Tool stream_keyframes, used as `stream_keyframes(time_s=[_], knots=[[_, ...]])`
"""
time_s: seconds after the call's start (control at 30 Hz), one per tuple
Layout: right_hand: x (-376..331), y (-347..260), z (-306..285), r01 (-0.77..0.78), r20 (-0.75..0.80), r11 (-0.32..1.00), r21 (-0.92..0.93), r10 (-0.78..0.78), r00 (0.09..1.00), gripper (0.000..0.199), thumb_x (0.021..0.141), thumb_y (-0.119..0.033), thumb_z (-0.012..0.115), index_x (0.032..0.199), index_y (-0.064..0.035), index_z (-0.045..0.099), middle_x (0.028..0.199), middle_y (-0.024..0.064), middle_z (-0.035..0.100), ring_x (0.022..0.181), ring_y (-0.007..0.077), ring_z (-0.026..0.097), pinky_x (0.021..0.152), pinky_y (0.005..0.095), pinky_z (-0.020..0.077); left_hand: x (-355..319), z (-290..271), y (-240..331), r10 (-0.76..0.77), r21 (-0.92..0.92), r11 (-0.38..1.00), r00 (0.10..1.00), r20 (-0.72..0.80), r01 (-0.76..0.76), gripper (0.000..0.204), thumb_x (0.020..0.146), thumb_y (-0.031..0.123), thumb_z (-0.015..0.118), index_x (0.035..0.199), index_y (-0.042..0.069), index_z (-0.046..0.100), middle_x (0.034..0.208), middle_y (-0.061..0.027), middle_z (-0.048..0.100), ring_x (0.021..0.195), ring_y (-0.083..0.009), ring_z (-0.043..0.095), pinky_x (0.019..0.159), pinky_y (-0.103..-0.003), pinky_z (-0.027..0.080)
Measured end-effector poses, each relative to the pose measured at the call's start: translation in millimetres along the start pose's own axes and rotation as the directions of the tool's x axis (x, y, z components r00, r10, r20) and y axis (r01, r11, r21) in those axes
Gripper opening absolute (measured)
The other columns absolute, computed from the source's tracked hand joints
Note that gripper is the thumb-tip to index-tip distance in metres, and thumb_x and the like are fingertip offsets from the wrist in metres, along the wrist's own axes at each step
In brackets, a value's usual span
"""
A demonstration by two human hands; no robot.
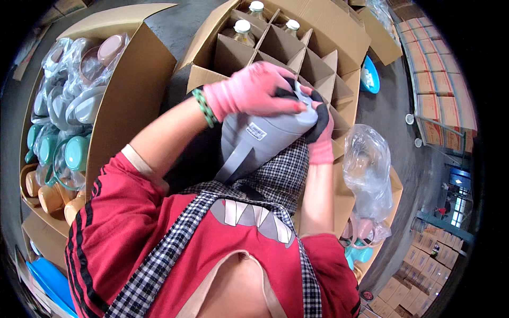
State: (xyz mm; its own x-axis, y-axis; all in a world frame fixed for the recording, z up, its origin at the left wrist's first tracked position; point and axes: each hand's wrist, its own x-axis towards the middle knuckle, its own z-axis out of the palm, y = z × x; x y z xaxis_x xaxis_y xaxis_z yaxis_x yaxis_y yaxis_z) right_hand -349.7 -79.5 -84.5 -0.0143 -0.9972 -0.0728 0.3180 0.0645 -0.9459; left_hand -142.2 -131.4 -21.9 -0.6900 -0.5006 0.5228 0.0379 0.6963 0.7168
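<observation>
A grey plastic pitcher lies tilted over my lap, with its strap-like handle low and its top end pointing up and right. A white label is stuck on its side. My left hand, in a pink glove, is closed over the pitcher's top end. My right hand, gloved in pink with black on the fingers, grips the same end from the right. The fingers partly hide the pitcher's rim. Just beyond my hands stands a carton with cardboard dividers, holding several clear bottles with white caps.
At the left, an open carton holds bagged grey and pink pitchers, teal pitchers and orange ones. A clear plastic bag sits on another carton at my right. Blue basin and stacked boxes stand farther right.
</observation>
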Motion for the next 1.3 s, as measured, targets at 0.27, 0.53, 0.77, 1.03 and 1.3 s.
stream_keyframes(time_s=[0.27,0.53,0.77,1.03,1.3], knots=[[51.3,-2.4,-31.4,-0.161,0.267,0.987,-0.001,0.156,0.951,0.04,0.089,-0.037,0.04,0.106,-0.0014,0.05,0.096,0.0067,0.056,0.087,0.0169,0.055,0.082,0.0298,0.0443,0.5,59.9,50.6,-0.105,0.65,0.753,0.994,-0.032,0.101,0.034,0.07,0.04,0.06,0.073,0.006,0.062,0.084,-0.0079,0.052,0.078,-0.0235,0.053,0.068,-0.035,0.043],[33.6,-0.1,-21.3,-0.3,0.291,0.921,0.248,0.224,0.93,0.041,0.077,-0.019,0.04,0.103,0.0097,0.053,0.117,0.0171,0.049,0.108,0.0255,0.047,0.094,0.0341,0.0365,-1.1,27.5,8.2,0.08,0.395,0.917,0.996,-0.026,-0.063,0.026,0.072,0.027,0.062,0.063,0.002,0.061,0.091,-0.0144,0.06,0.083,-0.0283,0.059,0.07,-0.034,0.047],[-26.6,3.2,31.2,0.074,-0.217,0.828,-0.556,-0.231,0.948,0.046,0.085,-0.046,0.047,0.098,-0.004,0.061,0.092,0.0084,0.056,0.097,0.0184,0.048,0.088,0.0303,0.0364,-21.9,-23.5,-46.5,-0.154,0.118,0.978,0.979,-0.134,0.17,0.022,0.077,0.022,0.059,0.074,0.001,0.064,0.08,-0.0173,0.059,0.08,-0.0235,0.058,0.07,-0.03,0.045],[15.1,-5.1,-18.0,-0.009,0.105,0.983,-0.186,0.029,0.994,0.045,0.087,-0.037,0.04,0.108,0.0012,0.053,0.105,0.0127,0.057,0.092,0.0207,0.056,0.084,0.0297,0.0429,-2.3,30.5,13.5,-0.189,0.242,0.941,0.96,-0.206,0.237,0.043,0.077,0.043,0.054,0.071,0.002,0.063,0.073,-0.0118,0.059,0.073,-0.0245,0.059,0.065,-0.032,0.045],[20.6,1.3,-24.1,-0.161,-0.272,0.987,0.015,0.159,0.949,0.057,0.079,-0.056,0.049,0.098,-0.0023,0.054,0.079,0.0045,0.052,0.077,0.0158,0.051,0.073,0.0271,0.0429,-12.7,17.3,-7.4,-0.043,0.281,0.953,0.972,-0.232,0.109,0.031,0.075,0.033,0.059,0.067,0.003,0.062,0.071,-0.0112,0.056,0.071,-0.0267,0.057,0.064,-0.034,0.045]])
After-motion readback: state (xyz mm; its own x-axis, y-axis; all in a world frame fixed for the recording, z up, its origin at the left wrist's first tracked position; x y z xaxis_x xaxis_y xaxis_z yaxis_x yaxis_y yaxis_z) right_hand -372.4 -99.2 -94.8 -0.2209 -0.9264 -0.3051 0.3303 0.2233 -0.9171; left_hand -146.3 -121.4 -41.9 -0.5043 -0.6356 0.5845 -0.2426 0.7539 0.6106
